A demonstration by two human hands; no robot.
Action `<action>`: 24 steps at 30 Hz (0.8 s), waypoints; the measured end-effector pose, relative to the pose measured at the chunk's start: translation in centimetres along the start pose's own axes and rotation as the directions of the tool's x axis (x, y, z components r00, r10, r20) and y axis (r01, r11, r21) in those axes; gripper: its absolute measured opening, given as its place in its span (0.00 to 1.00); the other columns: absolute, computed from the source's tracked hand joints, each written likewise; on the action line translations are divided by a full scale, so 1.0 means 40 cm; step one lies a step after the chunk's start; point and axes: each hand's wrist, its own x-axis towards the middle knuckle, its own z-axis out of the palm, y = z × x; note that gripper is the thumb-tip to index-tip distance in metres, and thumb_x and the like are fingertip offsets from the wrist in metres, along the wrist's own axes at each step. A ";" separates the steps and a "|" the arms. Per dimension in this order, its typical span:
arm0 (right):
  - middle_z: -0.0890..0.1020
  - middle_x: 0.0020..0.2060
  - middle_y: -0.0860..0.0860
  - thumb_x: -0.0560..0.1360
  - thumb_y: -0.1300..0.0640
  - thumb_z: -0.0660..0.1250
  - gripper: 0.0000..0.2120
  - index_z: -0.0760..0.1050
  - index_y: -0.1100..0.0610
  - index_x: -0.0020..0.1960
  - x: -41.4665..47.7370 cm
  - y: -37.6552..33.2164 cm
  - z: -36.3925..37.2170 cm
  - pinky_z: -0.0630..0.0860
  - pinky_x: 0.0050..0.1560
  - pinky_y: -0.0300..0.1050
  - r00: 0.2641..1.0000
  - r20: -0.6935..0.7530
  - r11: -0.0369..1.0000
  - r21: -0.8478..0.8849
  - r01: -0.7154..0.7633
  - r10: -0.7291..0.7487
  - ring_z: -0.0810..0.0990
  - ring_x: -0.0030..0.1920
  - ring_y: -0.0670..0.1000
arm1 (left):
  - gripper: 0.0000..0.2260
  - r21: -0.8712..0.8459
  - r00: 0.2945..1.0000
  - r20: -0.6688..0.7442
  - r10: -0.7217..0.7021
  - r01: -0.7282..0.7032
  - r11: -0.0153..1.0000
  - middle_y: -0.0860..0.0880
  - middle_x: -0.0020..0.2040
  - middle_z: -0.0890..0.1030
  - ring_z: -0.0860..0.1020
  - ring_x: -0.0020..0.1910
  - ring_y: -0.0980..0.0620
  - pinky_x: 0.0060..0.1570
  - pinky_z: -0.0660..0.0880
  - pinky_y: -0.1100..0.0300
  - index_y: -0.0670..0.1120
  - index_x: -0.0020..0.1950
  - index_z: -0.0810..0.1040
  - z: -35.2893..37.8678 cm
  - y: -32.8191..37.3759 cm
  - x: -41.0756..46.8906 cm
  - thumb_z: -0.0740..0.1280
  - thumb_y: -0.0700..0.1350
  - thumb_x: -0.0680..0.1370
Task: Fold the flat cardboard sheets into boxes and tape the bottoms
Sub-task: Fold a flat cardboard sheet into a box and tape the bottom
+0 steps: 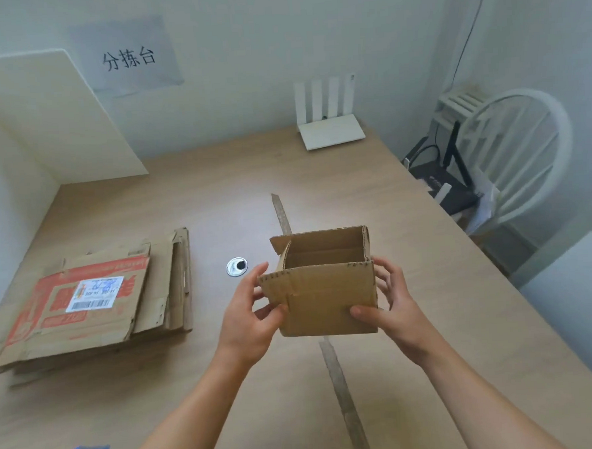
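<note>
Above the table (428, 286), near the stack of flat sheets (96, 303), the left hand (255, 315) and right hand (391, 305) clasp the opened box (325, 291) by its sides, which may collapse flat if either grip loosens.

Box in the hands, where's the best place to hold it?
Hold the box by its side walls, left hand from the left, right hand from the right, thumbs on the near wall. Its open top edges would likely bend.

Soft even daylight, faint shadows, slight blur, wide-angle edge distortion
</note>
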 end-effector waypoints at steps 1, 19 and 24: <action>0.70 0.68 0.41 0.60 0.48 0.82 0.44 0.63 0.36 0.70 0.043 -0.004 -0.022 0.79 0.55 0.45 1.000 0.006 1.000 -0.007 0.008 -0.008 0.68 0.70 0.42 | 0.28 0.001 1.000 -0.027 -0.015 0.015 1.000 0.54 0.58 0.79 0.77 0.57 0.61 0.47 0.77 0.70 0.57 0.69 0.69 0.021 0.003 0.034 0.71 0.34 0.76; 0.71 0.69 0.45 0.65 0.59 0.81 0.40 0.65 0.44 0.70 0.833 0.101 -0.115 0.76 0.50 0.32 0.989 0.054 0.991 0.005 0.136 -0.136 0.71 0.68 0.43 | 0.21 0.924 0.984 0.172 -0.054 -0.142 0.355 0.54 0.69 0.71 0.68 0.67 0.51 0.62 0.68 0.57 0.52 0.73 0.67 0.049 -0.078 0.672 0.61 0.54 0.80; 0.72 0.65 0.32 0.69 0.58 0.79 0.37 0.64 0.38 0.68 0.974 0.145 -0.122 0.73 0.65 0.46 0.979 0.151 0.984 -0.089 0.153 -0.138 0.68 0.70 0.41 | 0.21 0.907 0.987 0.149 -0.052 -0.115 0.405 0.53 0.67 0.73 0.69 0.67 0.51 0.62 0.70 0.55 0.52 0.72 0.68 0.030 -0.102 0.782 0.62 0.54 0.80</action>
